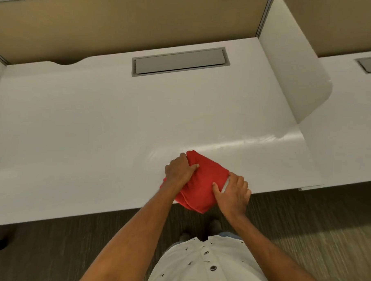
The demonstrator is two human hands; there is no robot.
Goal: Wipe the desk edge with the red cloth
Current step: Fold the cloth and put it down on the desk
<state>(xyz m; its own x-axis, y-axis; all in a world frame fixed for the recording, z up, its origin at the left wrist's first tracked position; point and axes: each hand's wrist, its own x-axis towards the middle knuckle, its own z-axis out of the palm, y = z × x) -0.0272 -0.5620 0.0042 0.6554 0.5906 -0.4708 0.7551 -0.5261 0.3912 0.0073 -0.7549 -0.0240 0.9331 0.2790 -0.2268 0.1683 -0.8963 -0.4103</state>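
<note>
A folded red cloth (pixel 202 181) lies on the near edge of the white desk (pixel 85 136), its lower corner hanging over the edge. My left hand (pixel 179 168) grips the cloth's left side, thumb pressed on top. My right hand (pixel 233 191) holds the cloth's right side at the desk edge, thumb on the red fabric; a thin white strip shows between its fingers and the cloth. A faint wet streak runs right from the cloth across the desk.
A grey cable hatch (pixel 180 61) is set into the back of the desk. A beige partition (pixel 121 20) stands behind, a white side divider (pixel 294 66) at right. A second desk (pixel 351 126) adjoins on the right. Dark carpet (pixel 69 245) lies below.
</note>
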